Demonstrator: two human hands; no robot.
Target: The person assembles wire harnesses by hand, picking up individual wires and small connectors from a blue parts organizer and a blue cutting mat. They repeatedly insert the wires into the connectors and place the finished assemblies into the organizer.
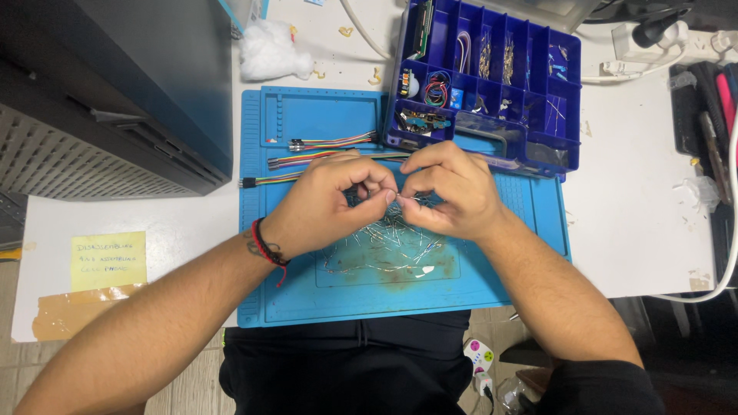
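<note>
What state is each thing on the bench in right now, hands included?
Left hand: fingers pinched in a grip on a thin wire lead.
Right hand: pinching the same thin wire lead.
Loose leads: scattered in a pile on the blue mat.
Parts box: open, compartments partly filled.
Ribbon cables: lying flat, unplugged.
Yellow note: stuck flat on the table.

A white table (638, 200) holds everything. A blue mat (307, 296) lies flat on it. A blue box (565, 92) with many little sections sits at the mat's far edge. A yellow note (108, 260) and brown tape (77, 307) stick near the left corner. White fluff (270, 52) lies further back.
</note>
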